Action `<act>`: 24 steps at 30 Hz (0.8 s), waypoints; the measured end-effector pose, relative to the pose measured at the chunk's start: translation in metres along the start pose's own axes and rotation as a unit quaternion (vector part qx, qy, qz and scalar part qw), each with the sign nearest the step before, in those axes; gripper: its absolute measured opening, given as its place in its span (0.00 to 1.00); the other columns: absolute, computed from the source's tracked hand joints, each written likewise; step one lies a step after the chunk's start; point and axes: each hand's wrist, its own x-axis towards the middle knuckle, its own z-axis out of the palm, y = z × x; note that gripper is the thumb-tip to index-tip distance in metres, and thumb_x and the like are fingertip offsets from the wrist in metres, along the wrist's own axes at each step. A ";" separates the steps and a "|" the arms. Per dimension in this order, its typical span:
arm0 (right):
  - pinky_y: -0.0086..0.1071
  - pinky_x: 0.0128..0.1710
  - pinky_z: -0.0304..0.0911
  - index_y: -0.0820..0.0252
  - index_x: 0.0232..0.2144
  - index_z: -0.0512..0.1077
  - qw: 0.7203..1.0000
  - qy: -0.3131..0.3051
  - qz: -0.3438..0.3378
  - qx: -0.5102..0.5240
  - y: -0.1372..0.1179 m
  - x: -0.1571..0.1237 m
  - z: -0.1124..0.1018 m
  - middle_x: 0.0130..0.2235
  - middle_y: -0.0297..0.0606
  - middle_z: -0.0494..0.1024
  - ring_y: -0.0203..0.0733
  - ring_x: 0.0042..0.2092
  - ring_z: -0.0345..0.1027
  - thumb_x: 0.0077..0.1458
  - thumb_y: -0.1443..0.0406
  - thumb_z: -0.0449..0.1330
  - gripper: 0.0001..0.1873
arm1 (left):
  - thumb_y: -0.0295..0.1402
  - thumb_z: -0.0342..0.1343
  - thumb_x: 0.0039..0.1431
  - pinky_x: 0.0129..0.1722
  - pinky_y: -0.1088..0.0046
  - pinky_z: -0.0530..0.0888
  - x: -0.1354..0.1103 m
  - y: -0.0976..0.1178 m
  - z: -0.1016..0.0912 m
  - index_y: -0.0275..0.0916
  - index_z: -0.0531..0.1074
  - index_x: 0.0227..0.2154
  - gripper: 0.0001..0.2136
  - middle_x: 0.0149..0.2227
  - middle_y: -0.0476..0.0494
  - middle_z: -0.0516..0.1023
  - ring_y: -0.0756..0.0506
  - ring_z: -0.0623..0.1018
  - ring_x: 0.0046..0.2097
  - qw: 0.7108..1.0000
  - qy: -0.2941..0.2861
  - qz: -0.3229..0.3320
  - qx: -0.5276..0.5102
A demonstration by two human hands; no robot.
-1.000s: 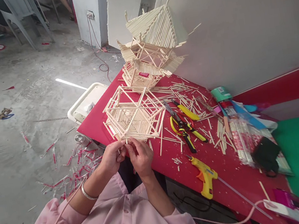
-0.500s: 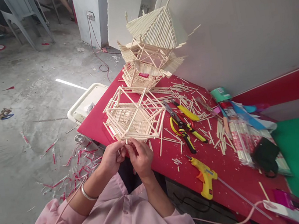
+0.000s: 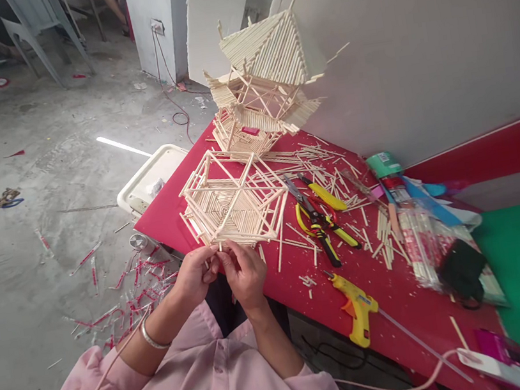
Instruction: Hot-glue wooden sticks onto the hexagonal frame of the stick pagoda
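My left hand [image 3: 196,273] and my right hand [image 3: 245,273] meet at the near edge of a hexagonal frame [image 3: 242,202] built from thin wooden sticks. Fingers and thumbs of both are closed in a pinch around a short wooden stick [image 3: 220,247], whose pale end peeks out between them. Most of that stick is hidden by my fingers. The frame has crossing bars on top and a floor of concentric stick rows. Behind it stands a taller stick model [image 3: 264,52] with slatted roofs.
On the red table [image 3: 294,297] lie pliers [image 3: 315,226], cutters with yellow handles [image 3: 325,195], a yellow glue gun [image 3: 360,307] and loose sticks. Bagged sticks [image 3: 417,250] and a dark cloth item [image 3: 461,270] sit right. Wrapper scraps [image 3: 133,290] litter the floor; a cable [image 3: 413,388] crosses below.
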 end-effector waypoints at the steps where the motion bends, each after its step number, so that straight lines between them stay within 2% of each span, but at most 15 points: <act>1: 0.32 0.39 0.70 0.60 0.48 0.72 1.000 0.002 -0.002 0.001 0.000 0.000 0.000 0.36 0.40 0.81 0.39 0.37 0.75 0.62 0.63 0.61 0.13 | 0.37 0.61 0.46 0.18 0.76 0.46 0.000 0.000 0.000 0.34 0.71 0.19 0.11 0.14 0.51 0.65 0.57 0.55 0.14 1.000 -0.001 0.000 0.000; 24: 0.33 0.40 0.70 0.60 0.48 0.73 1.000 -0.004 0.008 0.003 0.001 -0.001 0.001 0.37 0.41 0.82 0.40 0.37 0.75 0.61 0.63 0.61 0.13 | 0.37 0.60 0.48 0.17 0.76 0.47 0.001 -0.002 -0.002 0.34 0.71 0.19 0.12 0.14 0.51 0.65 0.57 0.55 0.15 1.000 -0.011 0.002 -0.002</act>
